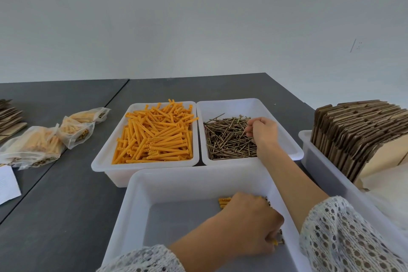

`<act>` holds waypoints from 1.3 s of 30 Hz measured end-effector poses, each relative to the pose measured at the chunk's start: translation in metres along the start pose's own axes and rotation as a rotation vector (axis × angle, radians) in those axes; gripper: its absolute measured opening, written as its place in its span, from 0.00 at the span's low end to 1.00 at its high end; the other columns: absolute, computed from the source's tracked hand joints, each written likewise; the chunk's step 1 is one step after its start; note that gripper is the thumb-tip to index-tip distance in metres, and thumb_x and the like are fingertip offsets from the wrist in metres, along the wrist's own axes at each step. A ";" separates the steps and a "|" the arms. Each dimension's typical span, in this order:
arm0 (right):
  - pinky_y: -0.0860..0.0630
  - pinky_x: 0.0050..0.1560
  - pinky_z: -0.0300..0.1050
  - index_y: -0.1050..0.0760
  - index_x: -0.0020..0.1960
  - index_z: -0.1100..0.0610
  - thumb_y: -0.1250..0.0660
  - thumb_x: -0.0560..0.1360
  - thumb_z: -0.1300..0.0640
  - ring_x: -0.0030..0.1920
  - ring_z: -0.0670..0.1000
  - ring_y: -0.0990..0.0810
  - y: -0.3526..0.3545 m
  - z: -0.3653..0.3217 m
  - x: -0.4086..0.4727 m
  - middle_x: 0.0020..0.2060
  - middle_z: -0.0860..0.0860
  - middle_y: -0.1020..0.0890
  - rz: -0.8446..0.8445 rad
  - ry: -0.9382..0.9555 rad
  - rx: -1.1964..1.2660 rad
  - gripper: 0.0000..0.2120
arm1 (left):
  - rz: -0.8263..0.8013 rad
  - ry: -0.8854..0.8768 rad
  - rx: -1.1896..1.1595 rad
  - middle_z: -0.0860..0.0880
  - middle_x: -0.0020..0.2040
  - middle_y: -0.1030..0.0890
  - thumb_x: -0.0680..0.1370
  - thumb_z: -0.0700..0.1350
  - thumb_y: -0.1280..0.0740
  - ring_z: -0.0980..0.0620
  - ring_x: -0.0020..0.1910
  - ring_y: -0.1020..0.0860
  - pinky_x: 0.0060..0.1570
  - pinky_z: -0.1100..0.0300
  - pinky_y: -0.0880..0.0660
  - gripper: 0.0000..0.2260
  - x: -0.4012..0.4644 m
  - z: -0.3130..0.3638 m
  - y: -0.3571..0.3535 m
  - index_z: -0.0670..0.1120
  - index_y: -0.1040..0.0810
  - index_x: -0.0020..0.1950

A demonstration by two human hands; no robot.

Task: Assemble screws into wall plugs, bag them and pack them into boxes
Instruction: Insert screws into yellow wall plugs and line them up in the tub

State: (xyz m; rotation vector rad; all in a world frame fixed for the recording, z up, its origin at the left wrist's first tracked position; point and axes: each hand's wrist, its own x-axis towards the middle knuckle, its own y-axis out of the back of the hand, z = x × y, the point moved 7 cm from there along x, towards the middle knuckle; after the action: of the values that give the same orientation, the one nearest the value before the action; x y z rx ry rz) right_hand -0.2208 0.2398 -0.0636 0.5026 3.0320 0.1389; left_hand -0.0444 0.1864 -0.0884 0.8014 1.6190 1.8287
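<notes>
Our right hand [262,131] reaches into the far right tray [284,117], fingers curled down onto the heap of brass-coloured screws [227,139]; the grip pinches at one or two screws at the fingertips, though how many we cannot tell. Just left of that hand, touching its tray side by side, sits the tray [103,161] piled with orange wall plugs [154,134].

Our left hand [249,225] lies in the near tray [136,196], directly below the right hand in the view. Its grip is closed around a small bundle of plugs with screws in them [224,202]: orange ends stick out beyond the knuckles on the far side, and a few screw heads show under the fingers on the near side. Both wrists wear white lace sleeves [344,240].

Well to the left of the left hand, on the dark grey table [66,205], lie three clear bags [37,146] filled with plugs and screws, with a white slip of paper [7,183] nearer us. At the far left edge is a flat stack of cardboard [8,119]. To the right of the right hand, another white tray [320,168] holds folded cardboard boxes [362,137] standing on edge.
</notes>
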 end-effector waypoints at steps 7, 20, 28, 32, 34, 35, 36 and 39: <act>0.30 0.34 0.38 0.24 0.40 0.55 0.47 0.78 0.68 0.34 0.48 0.25 -0.002 0.000 0.001 0.34 0.52 0.21 -0.011 0.020 -0.031 0.17 | -0.011 0.070 0.022 0.46 0.40 0.21 0.77 0.47 0.33 0.46 0.36 0.29 0.33 0.59 0.38 0.05 0.001 -0.011 -0.005 0.46 0.23 0.45; 0.26 0.38 0.42 0.21 0.46 0.57 0.42 0.79 0.63 0.37 0.50 0.24 -0.015 0.000 0.001 0.38 0.51 0.21 -0.116 0.157 -0.335 0.11 | -0.025 0.129 -0.021 0.44 0.46 0.19 0.79 0.52 0.34 0.41 0.43 0.22 0.40 0.54 0.32 0.10 0.003 -0.031 -0.003 0.45 0.25 0.49; 0.26 0.50 0.44 0.19 0.55 0.53 0.32 0.76 0.60 0.46 0.49 0.23 -0.060 -0.004 -0.033 0.46 0.53 0.18 -0.675 0.443 -0.760 0.09 | 0.454 0.228 -0.029 0.55 0.35 0.26 0.81 0.51 0.41 0.54 0.33 0.28 0.32 0.58 0.31 0.07 -0.012 -0.063 0.063 0.51 0.26 0.47; 0.31 0.42 0.43 0.24 0.34 0.50 0.34 0.73 0.63 0.38 0.51 0.28 -0.067 -0.001 -0.040 0.34 0.53 0.21 -0.785 0.474 -0.807 0.12 | 0.600 0.518 0.021 0.55 0.35 0.24 0.81 0.49 0.41 0.56 0.33 0.28 0.30 0.60 0.34 0.06 -0.038 -0.110 0.084 0.54 0.27 0.44; 0.28 0.45 0.42 0.21 0.38 0.49 0.30 0.75 0.61 0.41 0.51 0.23 -0.066 0.002 -0.036 0.40 0.53 0.17 -0.763 0.458 -0.813 0.10 | 0.647 0.666 0.032 0.56 0.38 0.22 0.80 0.47 0.40 0.55 0.36 0.26 0.31 0.58 0.29 0.07 -0.052 -0.130 0.088 0.54 0.25 0.45; 0.27 0.47 0.42 0.20 0.40 0.50 0.30 0.75 0.60 0.44 0.50 0.21 -0.065 0.002 -0.034 0.43 0.52 0.16 -0.736 0.464 -0.812 0.08 | 0.654 0.741 0.039 0.56 0.39 0.22 0.80 0.46 0.41 0.54 0.38 0.25 0.32 0.56 0.28 0.07 -0.058 -0.138 0.089 0.53 0.24 0.45; 0.28 0.47 0.41 0.20 0.42 0.50 0.30 0.76 0.60 0.46 0.49 0.21 -0.064 0.000 -0.032 0.44 0.52 0.16 -0.696 0.479 -0.796 0.07 | 0.648 0.812 0.056 0.56 0.40 0.22 0.80 0.46 0.41 0.53 0.39 0.25 0.35 0.55 0.26 0.08 -0.065 -0.146 0.090 0.52 0.24 0.46; 0.30 0.43 0.35 0.21 0.41 0.53 0.35 0.78 0.62 0.44 0.47 0.22 -0.058 -0.010 -0.030 0.41 0.50 0.17 -0.561 0.536 -0.683 0.09 | 0.537 1.012 0.107 0.54 0.45 0.22 0.80 0.46 0.42 0.50 0.49 0.25 0.52 0.53 0.28 0.09 -0.081 -0.168 0.084 0.52 0.22 0.47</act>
State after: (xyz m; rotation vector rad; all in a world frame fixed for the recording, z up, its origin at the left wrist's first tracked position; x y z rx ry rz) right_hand -0.2119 0.1746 -0.0577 -0.5062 3.1326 1.3802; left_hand -0.1182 0.0063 -0.0258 0.3442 2.2449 2.8303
